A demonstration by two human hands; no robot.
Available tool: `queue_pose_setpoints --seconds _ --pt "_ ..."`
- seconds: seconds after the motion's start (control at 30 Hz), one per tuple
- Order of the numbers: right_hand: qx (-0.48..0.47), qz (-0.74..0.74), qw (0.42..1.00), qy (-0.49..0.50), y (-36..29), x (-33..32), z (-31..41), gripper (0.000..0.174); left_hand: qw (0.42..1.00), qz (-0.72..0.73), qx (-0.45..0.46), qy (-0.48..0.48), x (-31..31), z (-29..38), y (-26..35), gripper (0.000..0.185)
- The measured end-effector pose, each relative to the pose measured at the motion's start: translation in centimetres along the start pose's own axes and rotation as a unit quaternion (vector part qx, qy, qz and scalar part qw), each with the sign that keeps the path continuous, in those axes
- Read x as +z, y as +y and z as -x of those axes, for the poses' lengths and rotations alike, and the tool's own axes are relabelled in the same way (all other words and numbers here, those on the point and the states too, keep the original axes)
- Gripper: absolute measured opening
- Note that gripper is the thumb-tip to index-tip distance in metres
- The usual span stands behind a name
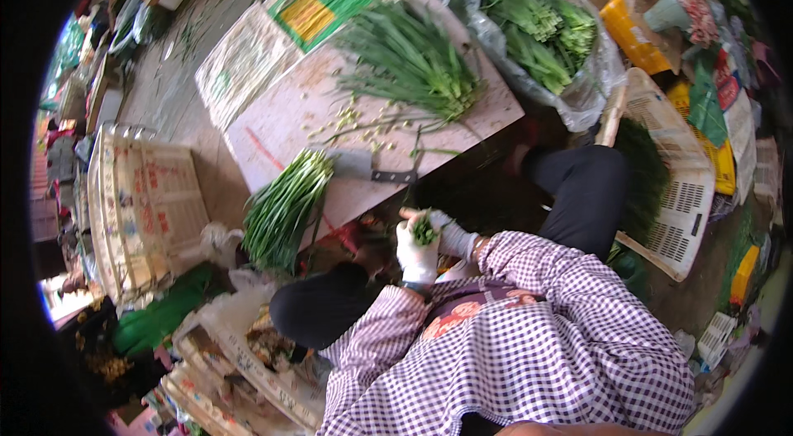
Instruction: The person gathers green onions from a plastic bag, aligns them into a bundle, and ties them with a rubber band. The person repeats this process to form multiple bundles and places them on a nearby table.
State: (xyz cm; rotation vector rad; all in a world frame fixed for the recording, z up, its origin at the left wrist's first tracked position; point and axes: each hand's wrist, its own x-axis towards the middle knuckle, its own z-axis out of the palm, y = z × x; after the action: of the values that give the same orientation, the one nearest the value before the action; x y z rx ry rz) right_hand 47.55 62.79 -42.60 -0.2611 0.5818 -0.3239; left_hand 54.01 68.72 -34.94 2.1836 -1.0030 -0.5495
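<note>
My left hand (416,255), in a white glove, is closed around a small bunch of green stalks (424,231), seen end-on. Against the same bunch is my right hand (457,236), in a grey glove; its fingers are partly hidden. Beyond both hands, a cleaver (353,165) with a dark handle lies on a pale board (279,139). A tidy bundle of long green stalks (288,210), probably garlic chives, rests over the board's near left edge. A larger, looser pile (415,61) is spread across the far right part, with small cut bits beside it.
An open clear plastic bag (595,108) of green bundles stands right of the board. A pale plastic crate (678,225) with greens is beside my right leg. Left are a white crate (148,207) and, nearer, another crate (260,368). A printed sack (248,58) lies under the board's far edge.
</note>
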Motion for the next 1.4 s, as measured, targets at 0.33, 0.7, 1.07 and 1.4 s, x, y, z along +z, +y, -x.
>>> queue_pose_setpoints --seconds 0.33,0.7,1.07,1.4 --pt "-0.282 0.797 0.534 -0.019 -3.5 -0.6 0.4 0.012 0.997 0.032 0.030 -0.062 -3.1 1.3 -1.0 0.110" --pt "-0.281 0.686 0.671 0.033 -3.4 -2.5 -0.7 0.010 0.998 0.033 -0.005 -0.057 -2.2 1.4 -3.2 0.116" --pt "-0.177 0.390 0.897 -0.106 -6.4 -0.1 2.6 0.026 0.962 0.019 0.189 -0.196 -1.6 -3.1 -0.9 0.121" --pt "-0.184 0.471 0.863 -0.008 -17.5 11.6 14.7 0.025 0.950 0.116 0.082 -0.279 -1.6 -1.2 2.5 0.138"
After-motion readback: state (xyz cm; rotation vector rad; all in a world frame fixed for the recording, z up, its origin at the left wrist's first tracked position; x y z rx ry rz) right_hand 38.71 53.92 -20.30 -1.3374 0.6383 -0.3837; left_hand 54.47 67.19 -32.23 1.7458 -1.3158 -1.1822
